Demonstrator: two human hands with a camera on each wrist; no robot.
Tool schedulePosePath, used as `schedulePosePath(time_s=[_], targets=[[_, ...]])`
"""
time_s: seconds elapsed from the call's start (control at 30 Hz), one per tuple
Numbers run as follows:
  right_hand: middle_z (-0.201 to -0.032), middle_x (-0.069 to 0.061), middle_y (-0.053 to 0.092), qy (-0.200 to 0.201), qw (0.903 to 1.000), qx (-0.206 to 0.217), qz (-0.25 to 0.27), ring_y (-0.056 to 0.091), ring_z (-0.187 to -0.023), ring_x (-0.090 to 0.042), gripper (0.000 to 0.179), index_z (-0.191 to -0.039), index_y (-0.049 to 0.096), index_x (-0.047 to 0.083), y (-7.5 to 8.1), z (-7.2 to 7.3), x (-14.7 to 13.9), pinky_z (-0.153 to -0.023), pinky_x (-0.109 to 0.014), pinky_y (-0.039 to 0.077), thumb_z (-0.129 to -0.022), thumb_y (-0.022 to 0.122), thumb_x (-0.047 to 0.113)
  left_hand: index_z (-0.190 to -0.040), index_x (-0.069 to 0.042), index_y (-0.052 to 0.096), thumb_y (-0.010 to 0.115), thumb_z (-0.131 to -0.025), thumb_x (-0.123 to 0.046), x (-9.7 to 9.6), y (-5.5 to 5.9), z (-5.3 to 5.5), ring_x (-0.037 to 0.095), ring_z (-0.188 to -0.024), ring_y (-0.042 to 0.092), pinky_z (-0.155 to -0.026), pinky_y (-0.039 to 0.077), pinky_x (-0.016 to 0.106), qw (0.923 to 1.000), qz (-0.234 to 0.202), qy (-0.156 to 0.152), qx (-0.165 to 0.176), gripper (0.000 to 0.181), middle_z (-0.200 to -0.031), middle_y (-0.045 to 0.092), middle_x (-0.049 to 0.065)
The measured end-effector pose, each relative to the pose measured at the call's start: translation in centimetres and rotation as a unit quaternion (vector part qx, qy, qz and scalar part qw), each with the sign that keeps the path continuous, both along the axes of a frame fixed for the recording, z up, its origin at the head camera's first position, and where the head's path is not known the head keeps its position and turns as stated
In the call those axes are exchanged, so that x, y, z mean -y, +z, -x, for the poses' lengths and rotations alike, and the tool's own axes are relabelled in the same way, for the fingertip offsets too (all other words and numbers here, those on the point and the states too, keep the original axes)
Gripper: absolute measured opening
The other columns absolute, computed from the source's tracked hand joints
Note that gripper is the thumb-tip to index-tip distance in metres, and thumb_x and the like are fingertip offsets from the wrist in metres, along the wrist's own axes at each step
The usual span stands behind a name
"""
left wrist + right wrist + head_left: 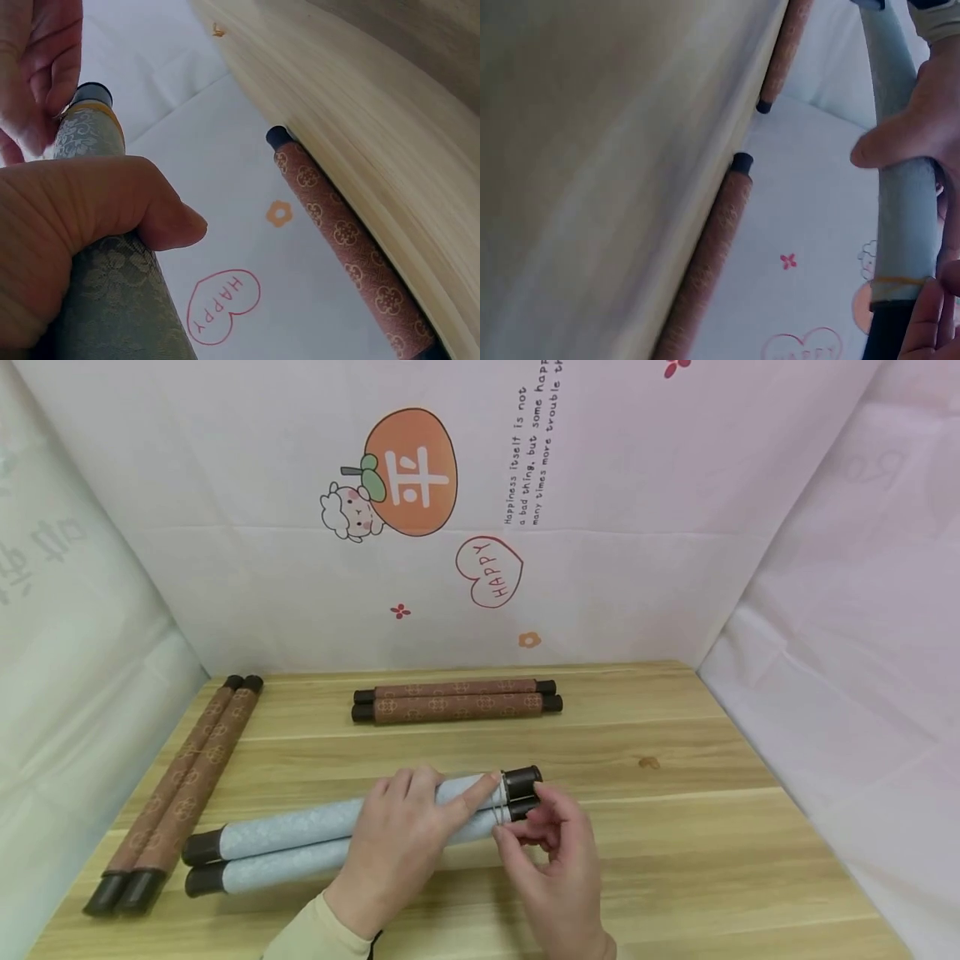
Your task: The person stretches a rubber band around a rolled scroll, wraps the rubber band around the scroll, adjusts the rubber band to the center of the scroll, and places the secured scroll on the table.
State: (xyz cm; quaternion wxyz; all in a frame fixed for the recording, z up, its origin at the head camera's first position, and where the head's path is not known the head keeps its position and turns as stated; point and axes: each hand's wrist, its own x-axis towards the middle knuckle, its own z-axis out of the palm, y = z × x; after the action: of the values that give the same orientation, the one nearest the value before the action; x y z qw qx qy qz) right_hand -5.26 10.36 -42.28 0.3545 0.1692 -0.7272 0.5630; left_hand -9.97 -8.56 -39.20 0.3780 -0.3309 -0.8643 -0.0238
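Note:
A light blue hanging scroll, rolled from both ends into two parallel rolls with dark end caps, lies slantwise across the front of the table. My left hand grips it around the middle, thumb stretched along the top roll. A thin rubber band circles both rolls near the right caps; it looks yellowish in the right wrist view. At that end, my right hand pinches the band with its thumb at the lower roll, its forefinger beside the caps. The right fingertips are partly hidden in the left wrist view.
Two brown patterned scrolls lie on the wooden table: one scroll crosswise at the back, another scroll lengthwise along the left edge. White printed cloth hangs behind and at both sides.

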Motion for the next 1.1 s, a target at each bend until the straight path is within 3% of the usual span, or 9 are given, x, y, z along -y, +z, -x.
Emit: schedulePosePath(time_s=[0.1,0.33,0.6,0.77,0.87,1.0,1.1], targets=[[-0.105,-0.015,0.057,-0.027,0.9963,-0.030,-0.076,0.068,-0.081,-0.012,0.062,-0.134,0.055,-0.007,0.7,0.5,-0.4,-0.072,-0.015,0.057,-0.076,0.078,-0.016,-0.144,-0.044,0.061,0.042,-0.094,-0.006,-0.1,0.0,-0.2,0.025,-0.062,0.046,-0.050,0.035,0.032,0.9997,0.006,-0.005,-0.023,0.065,-0.082,0.050,0.007],[-0.099,-0.009,0.061,-0.055,0.9822,-0.031,-0.177,0.063,-0.082,-0.015,0.045,-0.124,0.060,-0.003,2.2,1.1,-0.8,-0.069,-0.011,0.054,-0.081,0.071,-0.005,-0.143,-0.042,0.062,0.040,-0.096,0.000,-0.1,-0.2,-0.4,0.025,-0.065,0.049,-0.055,0.043,0.034,0.9984,0.013,-0.016,-0.053,0.067,-0.081,0.049,0.007],[-0.099,-0.008,0.059,-0.083,0.9646,-0.058,-0.244,0.059,-0.076,-0.011,0.039,-0.120,0.062,-0.002,3.0,1.5,-1.0,-0.065,-0.013,0.051,-0.081,0.066,0.000,-0.152,-0.029,0.055,0.032,-0.108,0.004,-0.1,-0.4,-0.7,0.027,-0.069,0.055,-0.056,0.048,0.036,0.9966,0.018,-0.029,-0.074,0.059,-0.082,0.050,0.006],[-0.103,-0.009,0.062,-0.088,0.9578,-0.053,-0.269,0.061,-0.073,-0.010,0.037,-0.117,0.062,-0.001,3.4,1.8,-1.1,-0.063,-0.015,0.053,-0.080,0.067,0.000,-0.161,-0.025,0.042,0.038,-0.107,0.004,-0.2,-0.2,-0.8,0.025,-0.065,0.054,-0.055,0.049,0.035,0.9942,0.012,-0.041,-0.098,0.062,-0.081,0.050,0.005],[-0.104,-0.009,0.064,-0.086,0.9573,-0.048,-0.272,0.063,-0.071,-0.009,0.037,-0.117,0.063,0.000,3.6,2.1,-1.2,-0.062,-0.016,0.054,-0.079,0.067,0.000,-0.157,-0.025,0.048,0.040,-0.106,0.004,-0.3,0.0,-0.9,0.024,-0.062,0.052,-0.054,0.049,0.034,0.9929,0.004,-0.045,-0.110,0.059,-0.079,0.050,0.005],[-0.102,-0.010,0.064,-0.083,0.9544,-0.042,-0.283,0.068,-0.077,-0.014,0.035,-0.117,0.063,0.001,3.9,2.6,-1.6,-0.064,-0.023,0.059,-0.082,0.068,-0.001,-0.138,-0.027,0.066,0.046,-0.101,0.001,-0.5,0.0,-1.0,0.025,-0.063,0.054,-0.056,0.050,0.035,0.9934,0.007,-0.045,-0.105,0.051,-0.080,0.052,0.005],[-0.101,-0.009,0.065,-0.080,0.9552,-0.024,-0.284,0.071,-0.084,-0.017,0.033,-0.116,0.064,0.002,4.3,3.0,-2.2,-0.069,-0.028,0.062,-0.085,0.070,-0.003,-0.131,-0.027,0.070,0.048,-0.097,-0.001,-0.5,-0.1,-1.0,0.026,-0.065,0.056,-0.056,0.050,0.036,0.9948,0.007,-0.047,-0.091,0.049,-0.081,0.054,0.005]])
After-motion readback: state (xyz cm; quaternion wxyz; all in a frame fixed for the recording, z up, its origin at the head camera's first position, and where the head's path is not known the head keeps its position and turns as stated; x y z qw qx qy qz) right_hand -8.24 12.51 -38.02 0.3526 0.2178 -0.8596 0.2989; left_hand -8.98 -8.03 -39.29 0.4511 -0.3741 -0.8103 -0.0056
